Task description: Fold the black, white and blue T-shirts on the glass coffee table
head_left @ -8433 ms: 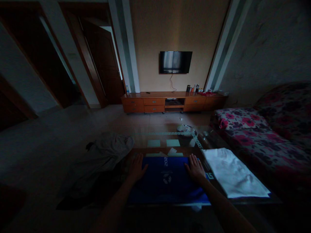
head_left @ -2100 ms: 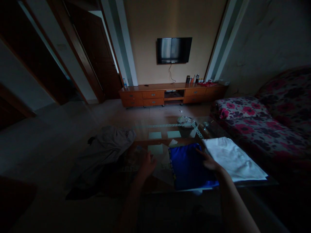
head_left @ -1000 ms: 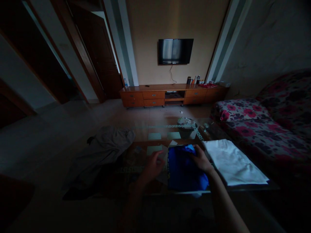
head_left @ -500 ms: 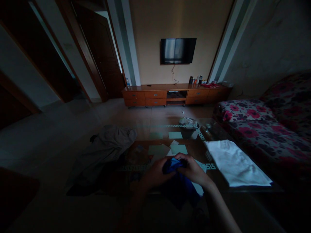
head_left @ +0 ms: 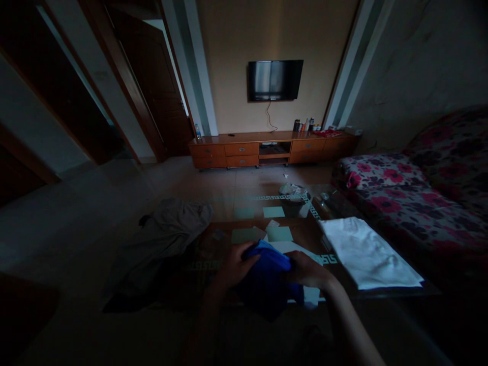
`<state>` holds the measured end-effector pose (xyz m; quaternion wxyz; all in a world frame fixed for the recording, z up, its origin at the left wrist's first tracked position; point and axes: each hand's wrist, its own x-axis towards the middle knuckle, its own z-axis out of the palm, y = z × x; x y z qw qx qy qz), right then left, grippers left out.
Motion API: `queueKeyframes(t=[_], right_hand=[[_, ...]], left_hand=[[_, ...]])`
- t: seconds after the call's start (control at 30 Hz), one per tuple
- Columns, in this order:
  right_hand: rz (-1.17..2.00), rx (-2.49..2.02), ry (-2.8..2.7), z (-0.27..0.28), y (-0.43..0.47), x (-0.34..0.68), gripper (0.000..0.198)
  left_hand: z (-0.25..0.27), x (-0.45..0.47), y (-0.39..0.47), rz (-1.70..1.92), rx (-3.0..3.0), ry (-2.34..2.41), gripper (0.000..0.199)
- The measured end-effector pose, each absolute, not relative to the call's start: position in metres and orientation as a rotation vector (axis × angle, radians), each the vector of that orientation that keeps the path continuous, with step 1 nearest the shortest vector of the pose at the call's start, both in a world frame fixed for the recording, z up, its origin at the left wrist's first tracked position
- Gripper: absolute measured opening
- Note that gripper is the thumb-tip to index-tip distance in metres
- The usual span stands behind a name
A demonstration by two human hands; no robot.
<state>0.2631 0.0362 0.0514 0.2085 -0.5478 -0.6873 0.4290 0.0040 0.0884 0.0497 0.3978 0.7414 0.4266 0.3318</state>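
A dark blue piece of cloth (head_left: 267,279), perhaps a garment, hangs between my hands above the near edge of the glass coffee table (head_left: 213,239). My left hand (head_left: 236,264) grips its upper left edge, thumb in front. At its upper right edge my right hand (head_left: 307,269) is closed on the same cloth. A lighter blue strip shows along the top between them. The lower part falls into shadow, so its exact kind is unclear. To the right lies a folded white cloth (head_left: 369,254) on the tabletop. A crumpled grey garment (head_left: 168,234) is spread at the left.
Pale cards or papers (head_left: 280,234) show in the middle of the table. A crumpled plastic bag (head_left: 293,190) is near its far edge. A flowered sofa (head_left: 404,203) stands on the right, and a wooden TV cabinet (head_left: 244,150) runs along the far wall.
My hands have moved apart, stretching the bunched blue cloth wider between them. The left hand has shifted slightly left, the right slightly right. The view has turned a little.
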Motion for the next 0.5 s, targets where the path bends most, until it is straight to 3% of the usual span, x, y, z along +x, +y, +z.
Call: queueKeyframes(t=[0.07,0.2,0.5], right_hand=[[1.185,-1.598,-1.89,0.049,0.036,0.272,0.008],[1.025,-1.528,-1.801,0.053,0.036,0.29,0.018],[0.981,-1.333,-1.618,0.063,0.037,0.311,0.034]], left_hand=[[0.054,-0.003,0.092,0.845,1.883,1.066,0.04],[0.059,-0.016,0.1,0.854,1.922,1.1,0.035],[0.066,-0.045,0.106,0.731,1.703,0.942,0.046]])
